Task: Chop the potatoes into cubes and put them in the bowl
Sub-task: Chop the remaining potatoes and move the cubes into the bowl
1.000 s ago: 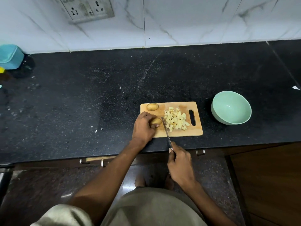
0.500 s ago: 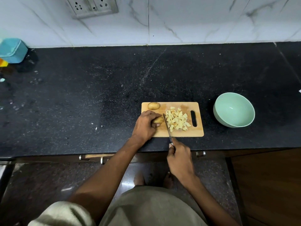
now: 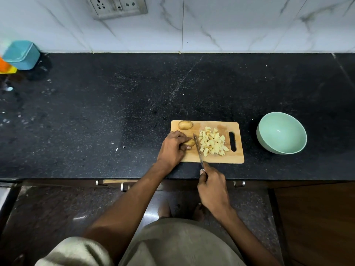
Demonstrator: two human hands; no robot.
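I've got the left hand (image 3: pixel 173 148) curled over the potato piece (image 3: pixel 189 142) on the near-left part of the cutting board (image 3: pixel 213 159), fingers clamped round it, only its right end showing past the knuckles; right hand (image 3: pixel 213 186) is wrapped tight round the knife (image 3: pixel 197 148) handle, w/ index finger laid fwd toward the blade. Blade runs away from me, lying just right of that exposed end, btwn it and the pile of potato cubes (image 3: pixel 212 144) mid-board. A whole potato (image 3: pixel 185 125) sits at the board's far-left corner, apart from both hands; the green bowl (image 3: pixel 281 133) stands on the counter (image 3: pixel 115 112) right of the board, nothing in it that I can see. To do this cut well I'd keep fingertips tucked back behind the knuckles, take thin even slices off the free end, tip down and rock thru, not saw; piece is small so I'd slow down near the end & keep the flat side down if there is one. Vs 1 s ago: the left hand sits slightly further over the piece, less of it shows, blade looks nudged closer to it; pile, whole potato, bowl look unchanged apart from camera shift, wall socket (image 3: pixel 118 6) now lower in view
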